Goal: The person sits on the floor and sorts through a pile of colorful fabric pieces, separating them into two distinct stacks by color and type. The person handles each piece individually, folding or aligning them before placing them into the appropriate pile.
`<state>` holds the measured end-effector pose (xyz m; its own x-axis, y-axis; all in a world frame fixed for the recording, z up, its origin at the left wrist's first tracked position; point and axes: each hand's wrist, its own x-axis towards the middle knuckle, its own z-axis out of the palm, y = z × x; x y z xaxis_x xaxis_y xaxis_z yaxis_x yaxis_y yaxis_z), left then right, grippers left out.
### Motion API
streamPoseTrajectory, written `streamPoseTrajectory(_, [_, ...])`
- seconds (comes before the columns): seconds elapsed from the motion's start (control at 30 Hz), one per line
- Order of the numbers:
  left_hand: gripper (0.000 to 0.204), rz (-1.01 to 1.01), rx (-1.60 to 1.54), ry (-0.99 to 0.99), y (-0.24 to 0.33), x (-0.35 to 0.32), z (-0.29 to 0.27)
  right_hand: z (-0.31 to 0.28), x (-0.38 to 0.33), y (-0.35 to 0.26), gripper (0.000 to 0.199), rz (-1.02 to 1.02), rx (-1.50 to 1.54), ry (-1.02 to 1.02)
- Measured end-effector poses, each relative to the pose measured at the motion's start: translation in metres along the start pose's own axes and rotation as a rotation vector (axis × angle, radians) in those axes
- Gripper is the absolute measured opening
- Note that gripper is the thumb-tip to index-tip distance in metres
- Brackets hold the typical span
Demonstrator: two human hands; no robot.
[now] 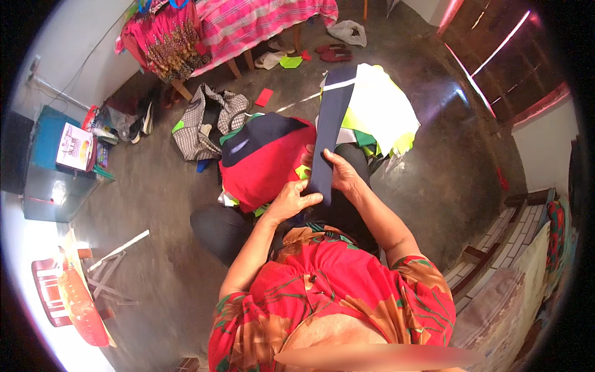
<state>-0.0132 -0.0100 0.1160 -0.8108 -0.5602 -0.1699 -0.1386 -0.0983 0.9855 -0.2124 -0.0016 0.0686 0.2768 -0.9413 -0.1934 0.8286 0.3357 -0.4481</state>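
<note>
A long navy strip of cloth (333, 118) stretches away from me, its near end between my two hands. My left hand (290, 199) pinches its lower left edge, thumb on top. Higher up on the right edge, my right hand (340, 170) grips the same strip with the thumb over it. Left of the strip lies a heap of red cloth (263, 170) with a dark navy piece (260, 137) on top. Beyond my right hand, a pile of bright yellow-green cloth (381, 111) lies partly under the strip's far end.
A grey checked cloth bag (201, 127) sits left of the red heap. Red scraps (263, 97) lie on the dark floor. A bed with a pink plaid cover (254, 28) and red shoes (334, 53) are at the back. A red chair (80, 297) stands far left.
</note>
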Motion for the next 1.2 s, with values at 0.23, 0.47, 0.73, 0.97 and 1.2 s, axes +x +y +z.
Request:
streamPoseTrajectory(0.23, [0.033, -0.18, -0.185, 0.025, 0.002, -0.085, -0.038, 0.003, 0.053, -0.02, 0.053, -0.114, 0.137, -0.074])
streamPoseTrajectory(0.47, [0.032, -0.191, -0.262, 0.354, -0.005, -0.181, -0.08, -0.002, 0.093, -0.017, 0.041, -0.105, 0.173, -0.001])
streamPoseTrajectory(0.73, [0.035, -0.18, -0.19, 0.477, -0.03, -0.197, -0.119, -0.008, 0.126, -0.032, 0.033, -0.144, 0.074, 0.23])
streamPoseTrajectory(0.97, [0.033, -0.375, -0.028, 0.445, -0.05, -0.158, -0.156, -0.02, 0.124, -0.049, 0.03, 0.025, -0.138, 0.283])
streamPoseTrajectory(1.2, [0.038, -0.595, 0.498, 0.452, -0.102, -0.116, -0.188, -0.075, 0.107, -0.014, 0.045, 0.139, -0.478, 0.779])
